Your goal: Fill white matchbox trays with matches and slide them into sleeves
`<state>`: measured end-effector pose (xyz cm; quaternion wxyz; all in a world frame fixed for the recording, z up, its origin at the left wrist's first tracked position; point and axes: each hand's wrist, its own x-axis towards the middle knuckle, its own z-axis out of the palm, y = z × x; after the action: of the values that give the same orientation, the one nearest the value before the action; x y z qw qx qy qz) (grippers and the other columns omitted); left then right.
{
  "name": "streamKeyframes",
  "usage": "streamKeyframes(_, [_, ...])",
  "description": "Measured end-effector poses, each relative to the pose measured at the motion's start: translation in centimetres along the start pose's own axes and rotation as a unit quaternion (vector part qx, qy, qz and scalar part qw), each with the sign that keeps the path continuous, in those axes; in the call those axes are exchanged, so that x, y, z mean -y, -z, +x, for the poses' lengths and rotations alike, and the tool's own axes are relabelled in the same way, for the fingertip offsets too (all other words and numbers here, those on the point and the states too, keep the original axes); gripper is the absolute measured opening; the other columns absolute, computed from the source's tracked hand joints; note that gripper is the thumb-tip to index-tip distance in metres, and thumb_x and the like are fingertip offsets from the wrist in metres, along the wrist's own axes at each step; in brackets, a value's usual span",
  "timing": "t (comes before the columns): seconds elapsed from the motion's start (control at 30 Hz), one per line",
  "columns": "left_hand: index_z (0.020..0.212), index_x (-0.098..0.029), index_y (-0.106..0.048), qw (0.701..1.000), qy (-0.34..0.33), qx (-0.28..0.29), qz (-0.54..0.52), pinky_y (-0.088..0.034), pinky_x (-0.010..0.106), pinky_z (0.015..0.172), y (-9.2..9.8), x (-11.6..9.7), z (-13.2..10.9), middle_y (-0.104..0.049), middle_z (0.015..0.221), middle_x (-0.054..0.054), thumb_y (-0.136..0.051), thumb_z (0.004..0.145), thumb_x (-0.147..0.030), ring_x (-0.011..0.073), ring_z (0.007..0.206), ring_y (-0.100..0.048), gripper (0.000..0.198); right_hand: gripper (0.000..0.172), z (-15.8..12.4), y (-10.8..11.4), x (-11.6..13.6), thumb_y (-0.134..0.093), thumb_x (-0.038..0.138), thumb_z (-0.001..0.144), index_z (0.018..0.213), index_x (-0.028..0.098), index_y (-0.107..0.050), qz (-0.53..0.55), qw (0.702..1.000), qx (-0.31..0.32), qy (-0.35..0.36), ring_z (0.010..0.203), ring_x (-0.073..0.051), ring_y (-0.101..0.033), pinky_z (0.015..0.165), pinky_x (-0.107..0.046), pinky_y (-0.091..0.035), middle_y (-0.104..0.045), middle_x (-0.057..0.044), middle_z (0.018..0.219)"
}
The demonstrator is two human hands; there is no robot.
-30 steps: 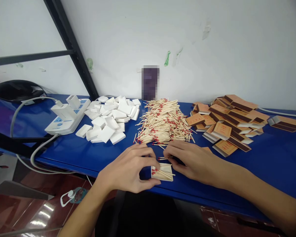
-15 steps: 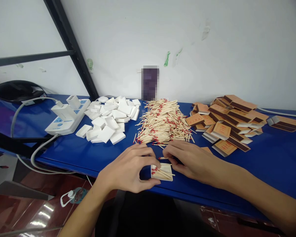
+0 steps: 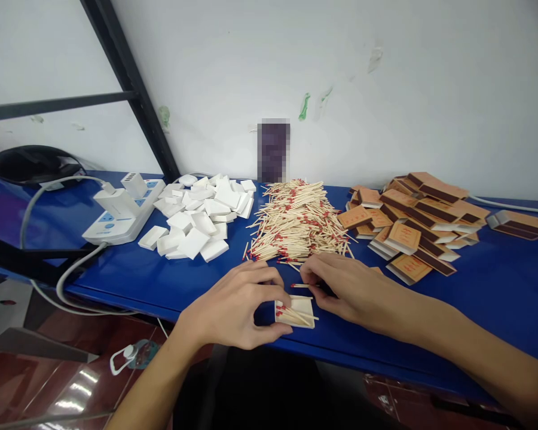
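Observation:
My left hand (image 3: 246,304) grips a small white matchbox tray (image 3: 308,309) at its left end, thumb on the near side and fingers on the far side. Several red-headed matches (image 3: 299,315) lie in the tray, some poking past its right rim. Just right of and above the tray, my right hand (image 3: 341,286) is closed in a pinch on a match (image 3: 300,285), whose red head points left. Beyond both hands rises a big heap of loose matches (image 3: 300,221).
White empty trays (image 3: 195,242) are piled at the left. Orange-brown matchbox sleeves (image 3: 403,236) are heaped at the right on the blue table (image 3: 130,269). A power strip (image 3: 125,215) with chargers stands far left, its cable running over the front edge. A pixelated dark object (image 3: 273,152) leans against the wall.
My right hand has shifted slightly right, and the match in its fingers has moved a little the same way. My left hand and the tray stay in place.

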<state>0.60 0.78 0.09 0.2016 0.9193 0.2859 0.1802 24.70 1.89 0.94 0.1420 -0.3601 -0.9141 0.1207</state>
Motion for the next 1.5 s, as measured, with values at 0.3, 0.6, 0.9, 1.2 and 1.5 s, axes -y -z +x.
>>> streamKeyframes(0.3, [0.096,-0.021,-0.052,0.999,0.028,-0.02,0.008,-0.041,0.033,0.086,0.0,-0.1,0.0,-0.061,0.091,-0.001,-0.073,0.08,-0.036,0.0177,0.084,-0.056,0.03,0.015,-0.5,1.1,0.5,-0.052,0.007,0.083,0.085,0.022,-0.05,0.08,0.996,-0.031,0.019,0.068,-0.012,-0.056,0.062,-0.023,-0.042,-0.059,0.003,0.078])
streamKeyframes(0.6, [0.094,-0.022,-0.05,0.999,0.036,-0.025,0.018,-0.043,0.032,0.08,0.0,0.0,-0.1,-0.061,0.092,0.0,-0.073,0.079,-0.039,0.0191,0.085,-0.057,0.033,0.016,-0.5,0.8,1.8,-0.049,0.009,0.092,0.085,0.021,-0.056,0.093,0.991,-0.012,0.092,0.066,-0.01,-0.059,0.058,-0.021,-0.044,-0.065,0.0,0.081])
streamKeyframes(0.9, [0.091,-0.02,-0.055,0.999,0.011,-0.021,0.028,-0.041,0.032,0.082,-0.1,0.1,0.1,-0.062,0.089,-0.001,-0.072,0.081,-0.038,0.0173,0.083,-0.058,0.027,0.009,-0.3,0.5,1.5,-0.054,0.017,0.094,0.094,0.021,-0.062,0.066,0.987,-0.078,0.126,0.09,-0.017,-0.064,0.081,-0.031,-0.051,-0.068,-0.006,0.097])
streamKeyframes(1.2, [0.086,-0.019,-0.061,0.999,-0.021,-0.034,0.022,-0.04,0.031,0.083,-0.1,0.2,0.0,-0.062,0.094,0.001,-0.073,0.082,-0.031,0.0161,0.085,-0.059,0.018,0.01,-0.3,-0.5,1.3,-0.054,0.018,0.092,0.101,0.021,-0.059,0.079,0.993,-0.026,0.083,0.093,-0.02,-0.063,0.086,-0.036,-0.049,-0.068,-0.006,0.1])
streamKeyframes(1.5, [0.083,-0.019,-0.064,0.999,-0.012,-0.024,0.02,-0.039,0.033,0.088,-0.1,0.2,-0.1,-0.063,0.098,0.002,-0.071,0.085,-0.035,0.0164,0.087,-0.059,0.017,0.008,-0.1,-0.8,1.2,-0.051,0.019,0.096,0.096,0.02,-0.059,0.075,0.995,-0.013,0.068,0.082,-0.017,-0.06,0.073,-0.031,-0.047,-0.064,-0.003,0.089])
